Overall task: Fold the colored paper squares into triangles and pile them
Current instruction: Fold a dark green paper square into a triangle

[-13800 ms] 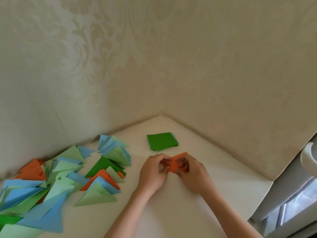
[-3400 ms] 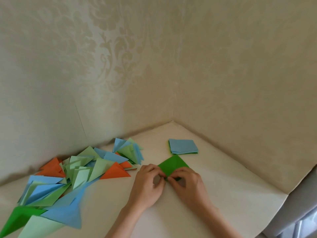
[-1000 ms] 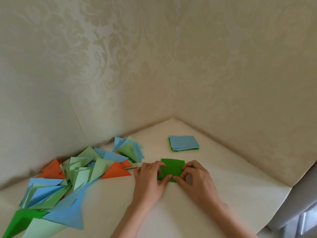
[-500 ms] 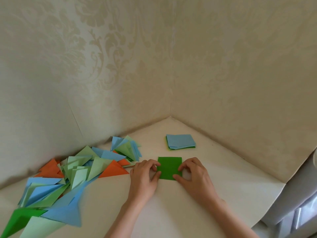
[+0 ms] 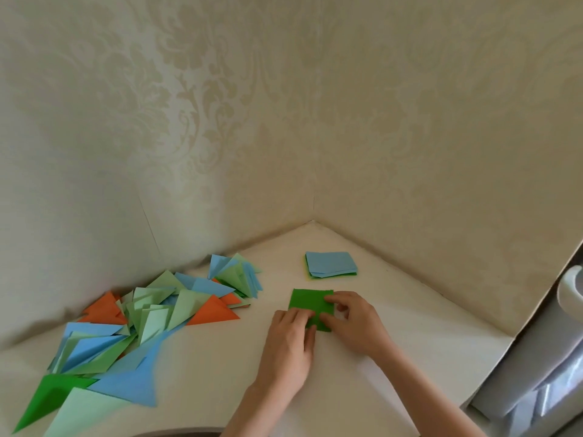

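Note:
A dark green paper square (image 5: 307, 302) lies flat on the cream table (image 5: 214, 367), just in front of me. My left hand (image 5: 288, 345) covers its near left corner, fingers on top and thumb at the near tip, pinching it. My right hand (image 5: 355, 323) holds the square's right side, with the index fingertip on top and the thumb at the near edge. Behind it sits a small stack of unfolded squares (image 5: 331, 263), blue on top. The loose pile of folded triangles (image 5: 176, 304), in blue, light green, orange and dark green, spreads to the left.
Patterned walls (image 5: 220, 137) meet in a corner right behind the stack. The table's right edge (image 5: 482, 386) drops off beside a white door with a handle (image 5: 571, 287). More triangles (image 5: 104, 386) lie at the near left.
The green square has stayed flat on the table. My left hand has slid onto its near left corner, and my right fingers have moved further onto its right side.

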### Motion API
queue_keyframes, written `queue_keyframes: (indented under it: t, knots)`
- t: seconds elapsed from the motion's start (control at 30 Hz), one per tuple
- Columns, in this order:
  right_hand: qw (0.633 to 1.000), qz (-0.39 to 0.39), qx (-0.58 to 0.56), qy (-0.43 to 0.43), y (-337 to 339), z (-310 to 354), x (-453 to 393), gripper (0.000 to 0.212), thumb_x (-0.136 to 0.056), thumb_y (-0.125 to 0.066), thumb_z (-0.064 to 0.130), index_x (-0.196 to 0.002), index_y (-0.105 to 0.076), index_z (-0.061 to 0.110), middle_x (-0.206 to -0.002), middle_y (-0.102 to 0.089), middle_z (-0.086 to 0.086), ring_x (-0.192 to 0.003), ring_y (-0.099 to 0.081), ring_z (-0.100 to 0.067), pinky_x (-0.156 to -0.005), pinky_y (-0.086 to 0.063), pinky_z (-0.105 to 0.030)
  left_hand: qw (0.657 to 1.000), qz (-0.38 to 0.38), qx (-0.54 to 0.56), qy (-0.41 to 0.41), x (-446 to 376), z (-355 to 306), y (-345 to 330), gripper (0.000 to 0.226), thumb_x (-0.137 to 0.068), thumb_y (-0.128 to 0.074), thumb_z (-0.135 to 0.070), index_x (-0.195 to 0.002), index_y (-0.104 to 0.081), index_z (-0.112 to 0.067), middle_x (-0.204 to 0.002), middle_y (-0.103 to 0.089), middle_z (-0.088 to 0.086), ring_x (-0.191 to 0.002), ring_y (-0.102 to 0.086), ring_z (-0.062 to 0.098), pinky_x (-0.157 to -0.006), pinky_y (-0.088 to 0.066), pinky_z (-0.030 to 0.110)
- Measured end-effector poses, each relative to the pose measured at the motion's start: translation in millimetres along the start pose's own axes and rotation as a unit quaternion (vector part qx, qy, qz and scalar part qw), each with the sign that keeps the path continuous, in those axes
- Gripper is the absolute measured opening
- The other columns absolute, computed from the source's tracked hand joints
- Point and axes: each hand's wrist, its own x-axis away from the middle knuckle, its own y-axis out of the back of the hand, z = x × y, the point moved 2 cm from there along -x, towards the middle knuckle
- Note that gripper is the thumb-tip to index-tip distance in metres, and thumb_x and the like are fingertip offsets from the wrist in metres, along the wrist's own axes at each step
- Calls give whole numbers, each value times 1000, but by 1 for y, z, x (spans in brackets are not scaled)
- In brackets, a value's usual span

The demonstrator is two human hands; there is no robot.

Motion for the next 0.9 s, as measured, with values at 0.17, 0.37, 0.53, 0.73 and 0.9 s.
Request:
queue_keyframes:
  t: [0.17, 0.37, 0.53, 0.73, 0.9]
  knots:
    - [999, 11, -31, 12, 12, 7, -3, 46, -84, -47, -2, -117, -66, 24, -106, -63, 10, -91, -57, -1, -71, -37, 2, 998, 48, 3, -35, -7, 5, 14, 35, -84, -58, -49, -105, -66, -22, -100, -64, -10, -93, -53, 11, -80, -46, 26]
    - [986, 62, 111, 108, 17, 8, -6, 42, -84, -54, 5, -117, -66, 28, -105, -56, 11, -96, -51, -5, -82, -40, -11, 992, 94, -28, -78, -13, 22, 29, 51, -72, -59, -70, -100, -68, -28, -99, -61, -16, -88, -56, 6, -79, -45, 27]
    - [977, 52, 143, 151, 12, 5, -2, 23, -88, -64, 34, -110, -69, 32, -103, -47, 12, -97, -46, -7, -86, -40, -22, 993, 80, -5, -91, -16, 32, 33, 15, -80, -69, -39, -82, -65, -24, -84, -60, -16, -75, -55, 5, -70, -44, 25]
    - [985, 9, 99, 141, 4, 0, 4, 14, -86, -65, 43, -94, -73, 35, -97, -49, 22, -93, -48, -1, -88, -44, -29, 1000, 13, 24, 13, -6, 44, 29, 19, -70, -82, -12, -71, -65, -20, -73, -60, -16, -70, -49, 1, -69, -35, 6]
    - [992, -16, 80, 98, -1, 0, 5, 16, -87, -62, 44, -94, -73, 34, -95, -53, 20, -93, -50, -3, -88, -44, -31, 994, -17, 44, 98, -5, 39, 24, 19, -78, -75, -22, -84, -58, -28, -74, -57, -11, -68, -52, 3, -58, -36, 6]
